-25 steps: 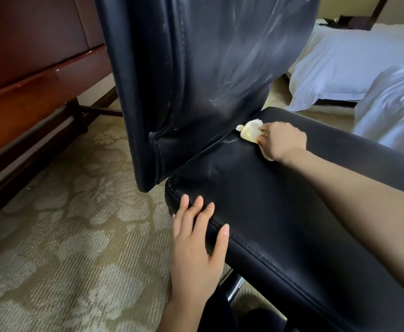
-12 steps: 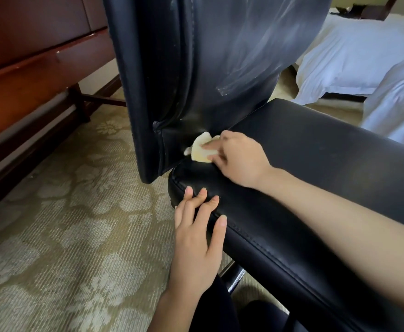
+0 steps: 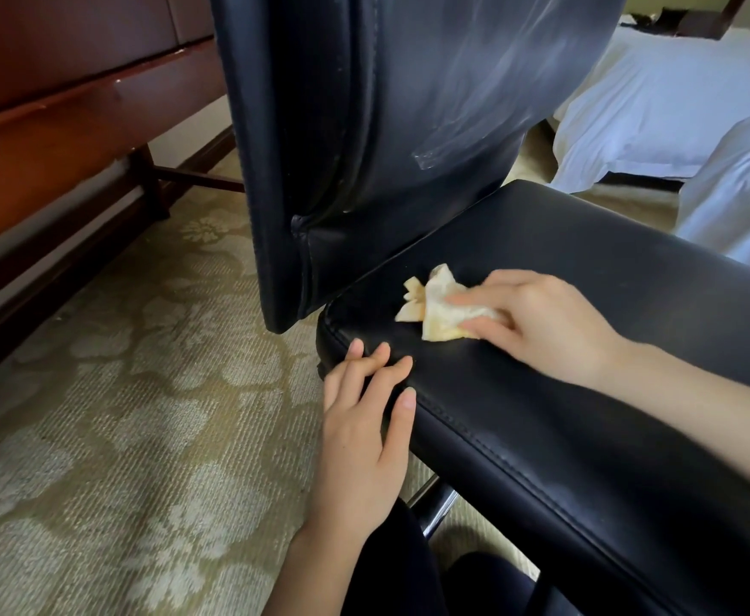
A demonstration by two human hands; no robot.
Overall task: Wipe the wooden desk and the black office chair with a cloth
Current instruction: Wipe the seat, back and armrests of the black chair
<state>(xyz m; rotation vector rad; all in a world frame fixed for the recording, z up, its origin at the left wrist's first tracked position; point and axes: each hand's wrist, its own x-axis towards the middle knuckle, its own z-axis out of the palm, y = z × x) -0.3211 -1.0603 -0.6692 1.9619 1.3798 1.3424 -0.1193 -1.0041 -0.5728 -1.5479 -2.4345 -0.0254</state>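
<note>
The right hand [image 3: 546, 324] pinches the cloth [image 3: 437, 311] — back corner of the chair seat [image 3: 586, 437]. The left hand [image 3: 362, 437] (fingers straight) rests on its edge.

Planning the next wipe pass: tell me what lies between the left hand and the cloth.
Head view: only bare black leather of the chair seat lies between the left hand and the cloth, which the right hand holds.
</note>
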